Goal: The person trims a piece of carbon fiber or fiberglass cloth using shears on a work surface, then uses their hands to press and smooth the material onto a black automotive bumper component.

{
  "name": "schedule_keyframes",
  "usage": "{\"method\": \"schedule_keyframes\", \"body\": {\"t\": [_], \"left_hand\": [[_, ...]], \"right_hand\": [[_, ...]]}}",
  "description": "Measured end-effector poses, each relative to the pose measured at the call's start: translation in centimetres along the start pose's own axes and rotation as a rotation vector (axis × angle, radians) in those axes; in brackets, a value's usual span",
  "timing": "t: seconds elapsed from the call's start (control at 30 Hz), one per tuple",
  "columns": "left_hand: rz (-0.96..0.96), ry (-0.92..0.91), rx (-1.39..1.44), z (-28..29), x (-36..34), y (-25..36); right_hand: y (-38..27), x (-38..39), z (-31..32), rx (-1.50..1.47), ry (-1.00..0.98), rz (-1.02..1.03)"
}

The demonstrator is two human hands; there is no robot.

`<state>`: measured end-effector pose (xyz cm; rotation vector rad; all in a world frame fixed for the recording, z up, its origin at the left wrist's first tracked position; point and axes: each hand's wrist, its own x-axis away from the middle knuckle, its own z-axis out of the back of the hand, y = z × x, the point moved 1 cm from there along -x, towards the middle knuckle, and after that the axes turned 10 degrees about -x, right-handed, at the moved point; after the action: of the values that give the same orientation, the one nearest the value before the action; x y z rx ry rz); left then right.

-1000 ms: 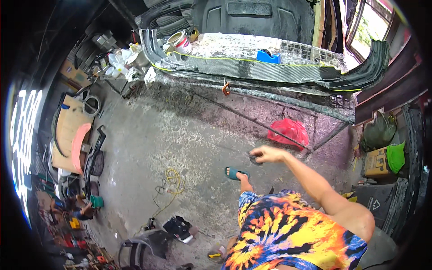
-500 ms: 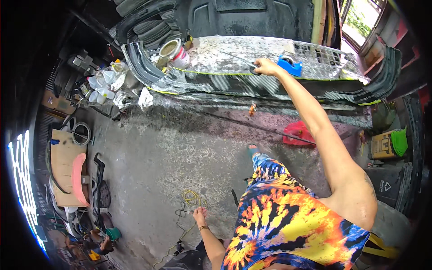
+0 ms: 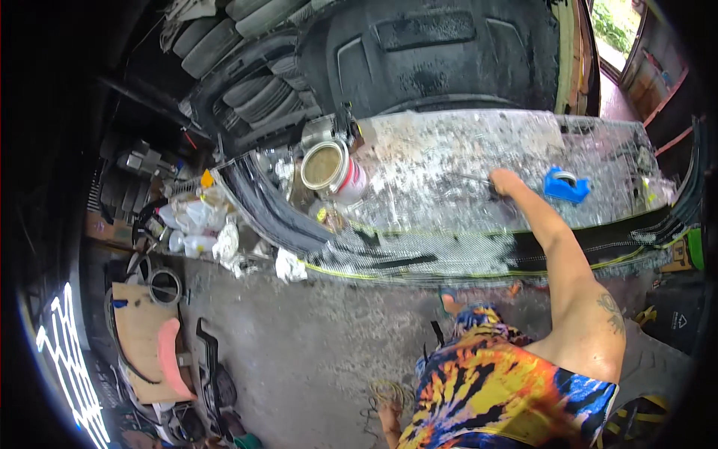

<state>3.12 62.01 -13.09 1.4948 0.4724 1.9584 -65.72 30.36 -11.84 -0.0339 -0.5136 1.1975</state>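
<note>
While the right hand (image 3: 505, 182) is out over the bench (image 3: 441, 142): fingers curled closed, seemingly around a slim dark rod (image 3: 473, 177); kind too blurred to tell.
Rod position: over the bench top, pointing left, between the pail (image 3: 334, 172) and the blue tape holder (image 3: 566, 187); contact with the surface cannot be told.
Left hand (image 3: 389, 414): low, near the yellow cord (image 3: 385, 389); finger opening and contents cannot be told.
Bench front: long black panel (image 3: 479, 251).

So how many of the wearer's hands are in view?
2: the right hand over the worktable, beside the blue tape dispenser, holding a thin dark object; the left hand low in view, near coiled yellow cord.
</note>
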Motion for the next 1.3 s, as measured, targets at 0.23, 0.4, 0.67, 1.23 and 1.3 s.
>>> {"method": "schedule_keyframes", "body": {"t": [0.23,0.4,0.67,1.23,1.3], "left_hand": [[0.108,0.083,-0.050,0.7,-13.7,10.5],[0.143,0.090,-0.074,1.0,-20.1,14.2],[0.208,0.070,-0.095,1.9,-24.5,15.6],[0.329,0.103,-0.050,5.3,-23.3,11.6],[0.355,0.105,-0.040,5.9,-21.7,10.2]], "right_hand": [[-16.5,-14.8,5.3,-0.745,0.199,0.352],[-27.1,-26.9,5.4,-1.033,0.182,0.402],[-30.5,-33.0,5.3,-0.854,0.200,0.225],[-32.3,-31.2,5.3,-0.863,0.289,0.304],[-31.9,-31.8,4.6,-0.896,0.280,0.292]]}}
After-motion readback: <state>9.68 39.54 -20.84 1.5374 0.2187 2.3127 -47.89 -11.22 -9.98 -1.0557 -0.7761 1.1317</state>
